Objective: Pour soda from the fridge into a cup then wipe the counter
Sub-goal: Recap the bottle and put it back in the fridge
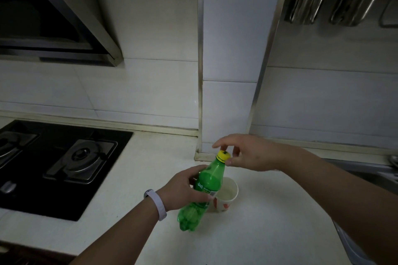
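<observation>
A green soda bottle (pixel 206 180) with a yellow cap (pixel 223 155) is held above the white counter (pixel 269 232), tilted with its neck away from me. My left hand (pixel 183 189) grips the bottle around its middle. The fingertips of my right hand (pixel 243 153) pinch the yellow cap. Just behind and right of the bottle stands a white paper cup (pixel 227 194) with red marks, holding pale liquid.
A black gas hob (pixel 53 163) fills the counter's left side. White tiled wall and a column (pixel 228 92) stand behind. A sink edge (pixel 379 172) shows at the right, under a rack of hanging metal utensils (pixel 336 8).
</observation>
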Motion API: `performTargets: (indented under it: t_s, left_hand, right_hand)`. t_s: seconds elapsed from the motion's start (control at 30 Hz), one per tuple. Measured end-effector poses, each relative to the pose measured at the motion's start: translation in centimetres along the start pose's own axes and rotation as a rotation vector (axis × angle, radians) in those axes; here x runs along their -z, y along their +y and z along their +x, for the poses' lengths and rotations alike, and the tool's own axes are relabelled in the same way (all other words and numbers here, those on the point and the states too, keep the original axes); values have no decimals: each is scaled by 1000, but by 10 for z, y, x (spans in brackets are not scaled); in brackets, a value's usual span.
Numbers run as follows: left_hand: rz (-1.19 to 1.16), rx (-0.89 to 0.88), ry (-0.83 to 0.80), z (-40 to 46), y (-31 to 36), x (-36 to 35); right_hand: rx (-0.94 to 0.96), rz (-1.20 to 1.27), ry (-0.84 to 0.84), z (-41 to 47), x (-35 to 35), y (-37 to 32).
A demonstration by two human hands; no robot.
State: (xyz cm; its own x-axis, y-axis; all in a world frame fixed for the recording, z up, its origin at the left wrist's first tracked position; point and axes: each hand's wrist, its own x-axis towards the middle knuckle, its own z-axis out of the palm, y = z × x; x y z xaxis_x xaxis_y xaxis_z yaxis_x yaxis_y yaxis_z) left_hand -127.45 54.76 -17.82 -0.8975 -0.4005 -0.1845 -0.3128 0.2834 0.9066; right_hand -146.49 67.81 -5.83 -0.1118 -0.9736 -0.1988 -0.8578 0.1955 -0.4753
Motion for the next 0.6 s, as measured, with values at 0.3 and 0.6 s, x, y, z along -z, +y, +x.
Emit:
performTargets:
  t_s: [0.3, 0.6]
  left_hand:
    - [60, -7, -15, 3, 4, -1]
    - [51, -37, 44, 4, 5, -2]
  right_hand:
    - [13, -127, 28, 2, -7, -5]
    - [-54, -111, 83, 2, -8, -6]
